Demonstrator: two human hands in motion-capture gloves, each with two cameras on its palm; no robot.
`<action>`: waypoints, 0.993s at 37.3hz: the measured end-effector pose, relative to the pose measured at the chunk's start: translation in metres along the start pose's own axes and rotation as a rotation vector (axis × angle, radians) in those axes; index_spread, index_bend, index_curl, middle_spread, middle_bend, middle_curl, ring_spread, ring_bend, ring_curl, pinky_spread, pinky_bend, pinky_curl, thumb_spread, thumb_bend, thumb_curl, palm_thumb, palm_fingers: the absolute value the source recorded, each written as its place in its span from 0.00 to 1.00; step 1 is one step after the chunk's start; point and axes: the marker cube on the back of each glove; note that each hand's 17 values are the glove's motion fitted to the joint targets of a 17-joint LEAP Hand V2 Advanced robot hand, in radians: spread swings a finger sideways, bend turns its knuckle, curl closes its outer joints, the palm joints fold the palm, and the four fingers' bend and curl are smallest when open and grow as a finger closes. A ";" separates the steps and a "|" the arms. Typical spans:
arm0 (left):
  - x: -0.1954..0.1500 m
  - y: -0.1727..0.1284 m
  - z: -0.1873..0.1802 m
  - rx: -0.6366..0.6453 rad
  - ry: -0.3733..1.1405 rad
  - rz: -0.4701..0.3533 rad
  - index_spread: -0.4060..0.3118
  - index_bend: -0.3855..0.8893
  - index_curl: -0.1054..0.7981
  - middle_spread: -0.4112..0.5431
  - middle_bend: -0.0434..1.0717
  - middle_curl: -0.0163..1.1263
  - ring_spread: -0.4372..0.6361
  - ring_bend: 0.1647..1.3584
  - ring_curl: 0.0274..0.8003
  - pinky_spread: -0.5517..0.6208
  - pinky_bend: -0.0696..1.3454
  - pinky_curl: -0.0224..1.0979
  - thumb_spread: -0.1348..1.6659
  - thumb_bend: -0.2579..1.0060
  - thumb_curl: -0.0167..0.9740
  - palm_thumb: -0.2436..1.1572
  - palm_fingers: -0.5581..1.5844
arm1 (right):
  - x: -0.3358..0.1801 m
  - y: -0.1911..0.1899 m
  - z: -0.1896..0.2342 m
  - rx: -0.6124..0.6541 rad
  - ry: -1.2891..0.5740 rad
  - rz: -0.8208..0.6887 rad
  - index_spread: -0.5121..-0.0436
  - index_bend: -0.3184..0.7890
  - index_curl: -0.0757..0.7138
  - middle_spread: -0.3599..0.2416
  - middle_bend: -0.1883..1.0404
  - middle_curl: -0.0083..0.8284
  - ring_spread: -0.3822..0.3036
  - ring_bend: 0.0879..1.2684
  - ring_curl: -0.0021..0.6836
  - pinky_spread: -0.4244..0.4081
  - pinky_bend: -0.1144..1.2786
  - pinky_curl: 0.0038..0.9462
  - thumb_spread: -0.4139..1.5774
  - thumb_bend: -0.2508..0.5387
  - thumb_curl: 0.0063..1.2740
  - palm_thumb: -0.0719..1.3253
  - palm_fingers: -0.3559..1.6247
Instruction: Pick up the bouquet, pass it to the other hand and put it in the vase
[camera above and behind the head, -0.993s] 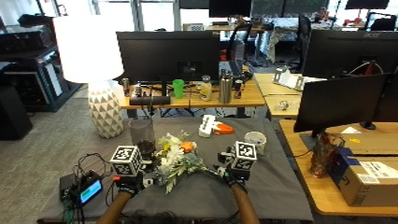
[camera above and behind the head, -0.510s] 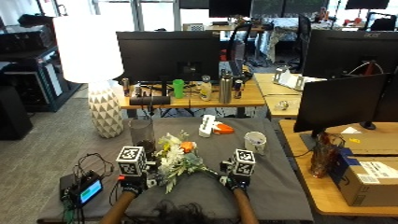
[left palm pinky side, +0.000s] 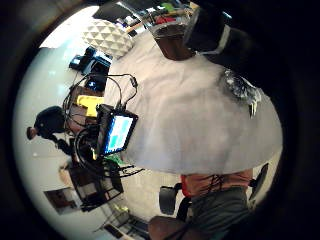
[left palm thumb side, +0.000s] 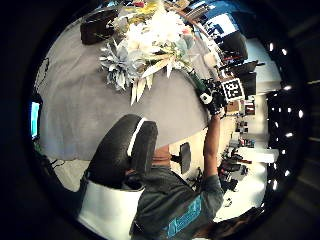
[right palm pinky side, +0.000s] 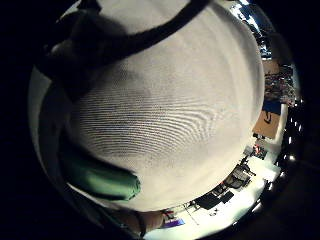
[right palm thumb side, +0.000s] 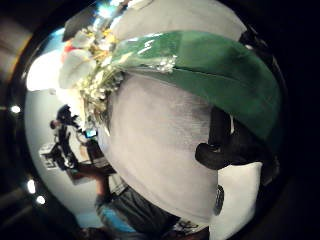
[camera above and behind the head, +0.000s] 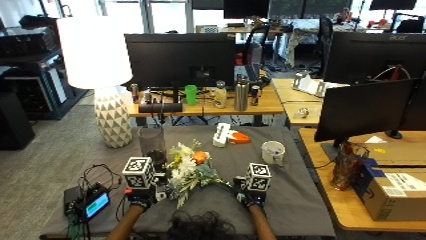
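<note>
The bouquet (camera above and behind the head: 188, 171) lies on the grey table (camera above and behind the head: 293, 205), blooms toward the vase (camera above and behind the head: 152, 145) at the far left, green-wrapped stems pointing to the right hand (camera above and behind the head: 249, 199); that hand sits at the stem end, and its thumb-side palm view shows the wrap (right palm thumb side: 220, 75) running right across the palm with a dark finger (right palm thumb side: 225, 150) curling beneath it, so I judge the grip is closing, though whether it is complete I cannot tell; the left hand (camera above and behind the head: 141, 197) waits just beside the flowers, holding nothing, fingers hidden; best now to take the wrap low, lift level, and keep the blooms off the vase rim.
</note>
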 end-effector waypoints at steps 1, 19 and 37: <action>0.000 0.001 0.000 -0.001 0.001 0.000 0.52 0.40 0.38 0.62 0.21 0.29 0.70 0.40 0.33 0.81 0.45 0.33 0.64 0.18 0.30 0.32 0.36 | 0.005 -0.011 0.008 0.014 0.017 0.003 0.48 0.65 0.51 0.65 0.32 0.41 0.83 0.16 0.35 0.90 0.43 0.32 0.83 0.44 0.29 0.66 0.43; -0.006 0.006 -0.011 0.026 0.033 -0.016 0.52 0.41 0.39 0.63 0.20 0.29 0.70 0.40 0.33 0.81 0.45 0.34 0.65 0.18 0.31 0.32 0.37 | 0.002 -0.021 -0.002 0.162 0.042 -0.053 0.57 0.45 0.56 0.39 0.64 0.63 0.32 0.62 0.70 0.25 0.50 0.42 0.67 0.32 0.38 0.73 0.93; -0.001 0.021 -0.095 0.263 0.096 0.051 0.51 0.41 0.40 0.61 0.20 0.29 0.69 0.40 0.33 0.79 0.45 0.34 0.65 0.18 0.31 0.32 0.38 | -0.014 -0.008 -0.110 0.538 -0.334 -0.103 0.60 0.49 0.69 0.35 0.75 0.71 0.27 0.71 0.78 0.15 0.56 0.47 0.61 0.29 0.45 0.76 0.90</action>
